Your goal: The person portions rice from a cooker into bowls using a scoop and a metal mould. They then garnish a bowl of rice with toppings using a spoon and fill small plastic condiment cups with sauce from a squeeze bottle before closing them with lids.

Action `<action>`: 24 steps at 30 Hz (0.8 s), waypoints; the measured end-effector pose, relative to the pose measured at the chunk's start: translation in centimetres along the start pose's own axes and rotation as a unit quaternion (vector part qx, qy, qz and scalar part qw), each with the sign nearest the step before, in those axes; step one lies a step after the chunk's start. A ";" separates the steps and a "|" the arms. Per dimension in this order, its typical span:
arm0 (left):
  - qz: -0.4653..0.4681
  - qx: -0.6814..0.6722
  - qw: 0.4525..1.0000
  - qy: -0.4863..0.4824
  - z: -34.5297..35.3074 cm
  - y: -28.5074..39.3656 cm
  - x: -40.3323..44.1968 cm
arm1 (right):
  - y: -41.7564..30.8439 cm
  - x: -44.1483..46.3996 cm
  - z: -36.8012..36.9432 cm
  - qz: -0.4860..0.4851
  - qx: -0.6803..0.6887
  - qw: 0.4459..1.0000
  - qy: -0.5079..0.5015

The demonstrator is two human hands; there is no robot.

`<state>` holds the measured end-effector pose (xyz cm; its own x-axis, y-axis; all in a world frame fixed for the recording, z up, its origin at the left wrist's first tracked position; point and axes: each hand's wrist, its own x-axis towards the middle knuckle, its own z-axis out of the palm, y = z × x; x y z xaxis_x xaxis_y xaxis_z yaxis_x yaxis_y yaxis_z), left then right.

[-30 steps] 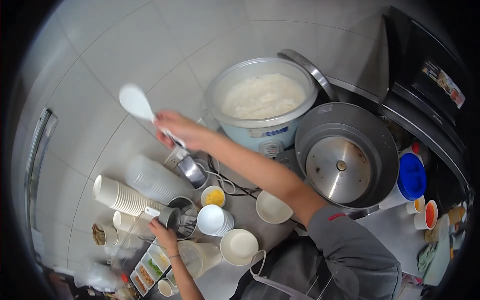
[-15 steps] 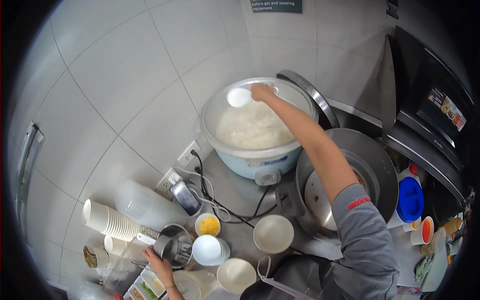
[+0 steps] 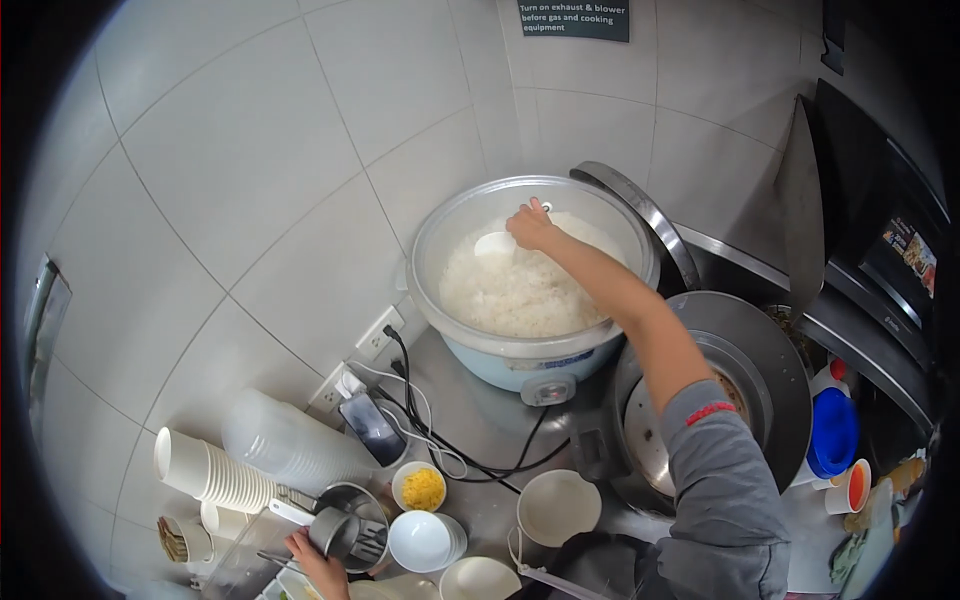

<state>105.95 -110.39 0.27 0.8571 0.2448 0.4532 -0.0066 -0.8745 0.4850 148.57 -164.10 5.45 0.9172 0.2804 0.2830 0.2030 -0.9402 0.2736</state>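
Note:
My right hand [image 3: 531,224] is closed round the handle of a white rice paddle [image 3: 494,245], whose blade touches the rice [image 3: 520,290] in the big light-blue cooker [image 3: 500,362]. Low on the left, my left hand [image 3: 318,566] grips a small metal cup [image 3: 334,532] with a white handle, tilted over the rim of a metal pot [image 3: 366,500] that holds utensils. Beside that pot are a cup of yellow food [image 3: 423,489] and a stack of white bowls [image 3: 425,541].
A large grey pot [image 3: 790,400] stands right of the cooker, under my right arm. Stacked paper cups [image 3: 205,470] and clear containers [image 3: 285,440] lie left. A phone [image 3: 372,430] and cables are by the wall outlets. A blue-lidded container [image 3: 832,432] is at right.
My right hand has swung the paddle from the left over the cooker and down to the rice. My left hand still holds the metal cup by the pot. The view has shifted.

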 end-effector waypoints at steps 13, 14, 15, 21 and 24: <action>0.002 0.016 1.000 0.015 0.0 0.6 -0.4 | -5.5 -11.1 -12.9 -0.277 -0.039 0.925 0.257; 0.004 0.023 1.000 0.014 0.0 0.3 -0.4 | -5.9 -11.5 -13.7 -0.266 -0.040 0.929 0.252; 0.006 0.027 1.000 0.011 0.1 0.3 -0.4 | -6.0 -12.1 -14.2 -0.255 -0.043 0.934 0.246; 0.023 0.034 0.999 0.025 0.0 1.2 -0.8 | -6.0 -12.9 -13.3 -0.232 -0.047 0.948 0.212; 0.019 0.042 0.999 0.024 -0.6 1.5 -0.3 | -6.1 -12.8 -14.7 -0.201 -0.064 0.957 0.198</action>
<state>105.36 -111.50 1.30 0.8316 0.2295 0.5058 0.0073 -0.9151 0.4032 130.54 -159.07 13.70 0.5666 0.6902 0.4501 0.4462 -0.7162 0.5367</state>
